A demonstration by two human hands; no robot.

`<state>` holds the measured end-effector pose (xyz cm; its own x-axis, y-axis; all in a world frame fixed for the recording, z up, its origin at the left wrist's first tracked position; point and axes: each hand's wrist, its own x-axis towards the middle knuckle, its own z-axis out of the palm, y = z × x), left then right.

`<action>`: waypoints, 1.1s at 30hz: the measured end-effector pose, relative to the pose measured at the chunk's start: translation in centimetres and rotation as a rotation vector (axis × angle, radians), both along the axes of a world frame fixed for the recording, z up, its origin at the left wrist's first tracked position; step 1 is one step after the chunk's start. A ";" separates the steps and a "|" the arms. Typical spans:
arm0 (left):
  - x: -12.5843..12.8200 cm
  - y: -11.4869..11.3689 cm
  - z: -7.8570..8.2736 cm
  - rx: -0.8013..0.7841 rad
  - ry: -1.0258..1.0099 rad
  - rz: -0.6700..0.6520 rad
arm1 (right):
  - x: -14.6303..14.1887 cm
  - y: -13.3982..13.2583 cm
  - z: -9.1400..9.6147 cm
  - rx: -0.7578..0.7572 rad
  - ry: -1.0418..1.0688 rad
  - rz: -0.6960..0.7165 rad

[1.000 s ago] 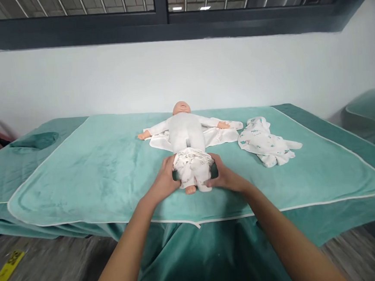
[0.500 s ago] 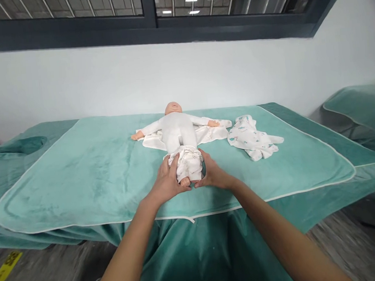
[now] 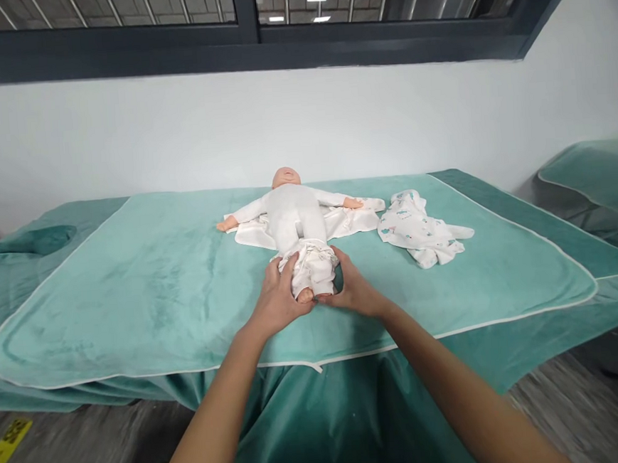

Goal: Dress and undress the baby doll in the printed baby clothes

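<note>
A baby doll (image 3: 298,214) with a white cloth body lies on its back, arms spread and feet toward me. White baby pants (image 3: 314,263) are bunched around its lower legs, and the toes of a foot (image 3: 305,295) show at the hem. My left hand (image 3: 277,294) grips the left side of the pants, its thumb near that foot. On the other side my right hand (image 3: 355,286) has its fingers curled at the pants' edge and its thumb by the hem. The fingertips are partly hidden.
Under the doll a white garment (image 3: 253,233) is spread out. A patterned baby shirt (image 3: 418,226) lies to the right on the green blanket (image 3: 147,287). A white wall (image 3: 173,135) and a dark window frame (image 3: 113,54) stand behind. Green cushioned fabric (image 3: 598,173) rises at far right.
The view has shifted slightly. Both hands stay at the pants' sides, with the thumbs moved a little higher around the feet; the doll lies as before.
</note>
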<state>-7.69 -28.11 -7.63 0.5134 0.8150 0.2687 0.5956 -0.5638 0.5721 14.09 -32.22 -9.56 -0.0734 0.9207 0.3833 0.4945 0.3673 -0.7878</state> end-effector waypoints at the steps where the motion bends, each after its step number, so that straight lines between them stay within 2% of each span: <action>1: 0.0 0.1 0.0 0.010 0.000 0.004 | 0.0 0.0 0.0 -0.001 0.003 -0.005; 7: 0.2 0.5 0.5 0.056 -0.006 0.046 | -0.2 0.7 -0.1 -0.003 0.047 -0.064; 13: 0.7 -0.1 0.8 0.032 -0.055 0.098 | -0.6 0.6 -0.1 -0.092 0.097 -0.230; 16: 0.5 -0.6 2.1 -0.094 -0.076 0.105 | -0.6 -0.1 0.6 -0.147 0.073 -0.236; 19: -0.1 -1.3 4.5 -0.292 -0.171 0.039 | -0.6 -0.9 1.8 -0.219 0.112 -0.212; 21: -0.7 -1.8 6.4 -0.410 -0.241 -0.030 | -0.6 -1.6 2.9 -0.276 0.231 -0.130; 25: -2.2 -2.7 9.3 -0.625 -0.350 -0.161 | -0.3 -2.8 5.0 -0.455 0.535 0.210; 27: -2.9 -2.9 10.5 -0.676 -0.333 -0.254 | 0.2 -3.3 6.1 -0.492 0.598 0.317; 30: -3.7 -2.8 12.6 -0.695 -0.124 -0.452 | 1.1 -3.7 8.3 -0.464 0.531 0.416; 33: -3.9 -2.7 15.1 -0.776 0.125 -0.622 | 1.6 -3.7 11.5 -0.455 0.237 0.532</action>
